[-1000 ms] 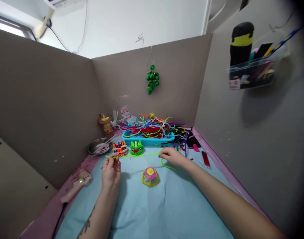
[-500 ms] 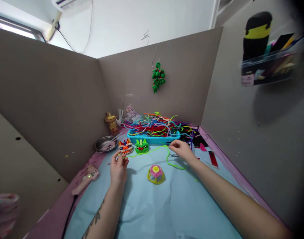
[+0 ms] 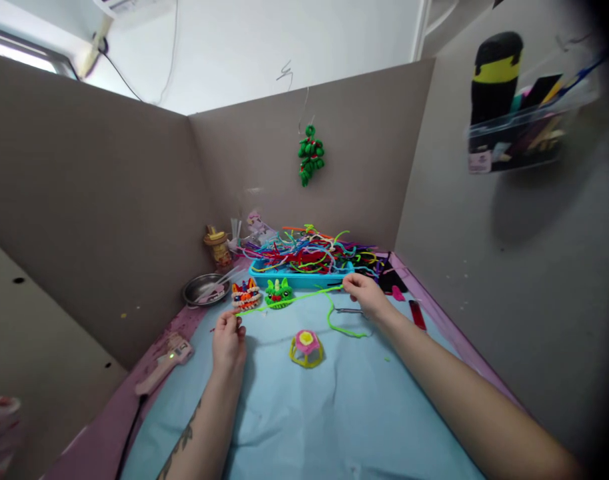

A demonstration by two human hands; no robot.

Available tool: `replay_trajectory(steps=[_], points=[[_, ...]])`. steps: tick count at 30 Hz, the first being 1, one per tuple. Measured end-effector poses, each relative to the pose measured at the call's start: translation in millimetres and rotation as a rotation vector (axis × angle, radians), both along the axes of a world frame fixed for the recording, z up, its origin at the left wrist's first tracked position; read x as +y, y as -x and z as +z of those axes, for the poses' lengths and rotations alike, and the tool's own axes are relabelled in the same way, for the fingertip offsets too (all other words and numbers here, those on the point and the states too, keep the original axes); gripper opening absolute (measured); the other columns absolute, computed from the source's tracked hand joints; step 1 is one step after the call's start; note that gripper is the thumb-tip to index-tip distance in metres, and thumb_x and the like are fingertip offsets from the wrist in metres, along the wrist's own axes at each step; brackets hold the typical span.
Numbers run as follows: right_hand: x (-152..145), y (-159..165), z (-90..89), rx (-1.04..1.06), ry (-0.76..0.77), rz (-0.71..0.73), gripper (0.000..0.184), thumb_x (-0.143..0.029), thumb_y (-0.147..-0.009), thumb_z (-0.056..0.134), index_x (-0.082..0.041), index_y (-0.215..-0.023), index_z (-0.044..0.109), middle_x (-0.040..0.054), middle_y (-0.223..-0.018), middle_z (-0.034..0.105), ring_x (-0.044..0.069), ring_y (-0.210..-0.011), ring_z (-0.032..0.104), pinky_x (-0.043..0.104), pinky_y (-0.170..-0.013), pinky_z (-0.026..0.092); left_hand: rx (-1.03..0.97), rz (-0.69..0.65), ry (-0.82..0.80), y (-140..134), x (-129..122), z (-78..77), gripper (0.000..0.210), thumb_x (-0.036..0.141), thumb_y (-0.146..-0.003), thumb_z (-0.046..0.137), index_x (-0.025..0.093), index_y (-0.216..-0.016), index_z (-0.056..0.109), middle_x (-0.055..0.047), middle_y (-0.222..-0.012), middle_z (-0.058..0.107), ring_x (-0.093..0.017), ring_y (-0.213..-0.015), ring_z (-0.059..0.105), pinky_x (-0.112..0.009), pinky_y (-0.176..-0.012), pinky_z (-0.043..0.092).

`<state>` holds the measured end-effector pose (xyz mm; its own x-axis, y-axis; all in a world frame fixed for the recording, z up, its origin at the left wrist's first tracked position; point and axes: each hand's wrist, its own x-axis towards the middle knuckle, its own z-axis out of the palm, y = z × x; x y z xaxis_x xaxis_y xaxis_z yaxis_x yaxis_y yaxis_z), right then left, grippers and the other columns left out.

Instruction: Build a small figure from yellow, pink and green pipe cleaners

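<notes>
A bright green pipe cleaner (image 3: 304,296) is stretched nearly straight between my two hands. My left hand (image 3: 228,339) pinches one end, and my right hand (image 3: 363,293) pinches the other, higher up at the right. Another green pipe cleaner (image 3: 345,331) lies curved on the table below my right hand, close to a pair of dark scissors or similar metal tool (image 3: 350,311). Between my forearms stands a small yellow frame with a pink and yellow top (image 3: 306,348). Behind the stretched strand sit a green animal head (image 3: 279,294) and an orange one (image 3: 246,295), both of fuzzy stems.
A blue tray (image 3: 299,280) heaped with colourful pipe cleaners stands at the back. On the left are a metal bowl (image 3: 206,290) and a pink glue gun (image 3: 164,368) with its cord. A red object (image 3: 417,315) lies right. Grey panels (image 3: 364,147) surround the table; a clear bin (image 3: 517,143) hangs right.
The green pipe cleaner has gone from slack and bent to taut between my hands. My left hand has shifted slightly left, and the whole view has moved a little.
</notes>
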<state>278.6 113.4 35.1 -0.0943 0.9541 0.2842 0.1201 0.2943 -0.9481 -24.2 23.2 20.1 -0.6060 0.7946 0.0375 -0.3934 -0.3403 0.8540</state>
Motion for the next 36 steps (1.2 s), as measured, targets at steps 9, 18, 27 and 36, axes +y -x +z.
replay_trajectory(steps=[9,18,27,36], points=[[-10.3,3.4,6.3,-0.090,-0.126,0.009,0.017,-0.033,-0.071,0.052,-0.018,-0.063,0.048,-0.0056,-0.054,0.040,0.009,-0.048,0.036,0.021,-0.047,0.030,-0.210,0.040,-0.038,3.0,10.1,-0.4,0.017,0.010,-0.060,0.062,0.016,-0.067,0.048,0.008,-0.058,0.044,-0.002,-0.044,0.038,-0.014,-0.041,0.028],[-14.9,7.7,4.6,-0.019,-0.129,0.018,0.021,-0.037,-0.074,0.054,-0.018,-0.066,0.050,-0.0049,-0.056,0.043,0.009,-0.049,0.039,0.021,-0.047,0.032,-0.281,-0.008,-0.118,8.5,7.8,4.6,0.016,0.012,-0.066,0.065,0.016,-0.068,0.050,0.007,-0.061,0.050,-0.002,-0.047,0.044,-0.013,-0.047,0.036],[-13.4,2.1,15.8,0.137,-0.122,-0.026,0.023,-0.040,-0.073,0.058,-0.018,-0.070,0.053,-0.0039,-0.058,0.050,0.008,-0.048,0.040,0.021,-0.046,0.031,-0.104,-0.216,0.084,-5.4,1.2,4.3,0.014,0.024,-0.074,0.061,0.018,-0.087,0.059,-0.001,-0.085,0.062,-0.007,-0.062,0.056,-0.017,-0.051,0.042],[-11.5,0.2,23.9,0.451,-0.025,-0.193,0.025,-0.039,-0.065,0.065,-0.018,-0.071,0.054,-0.0026,-0.063,0.053,0.008,-0.050,0.044,0.019,-0.042,0.029,0.539,0.017,0.093,-22.4,-20.0,14.6,0.025,0.039,-0.075,0.058,0.020,-0.091,0.062,-0.005,-0.096,0.063,-0.018,-0.091,0.057,-0.029,-0.078,0.044]])
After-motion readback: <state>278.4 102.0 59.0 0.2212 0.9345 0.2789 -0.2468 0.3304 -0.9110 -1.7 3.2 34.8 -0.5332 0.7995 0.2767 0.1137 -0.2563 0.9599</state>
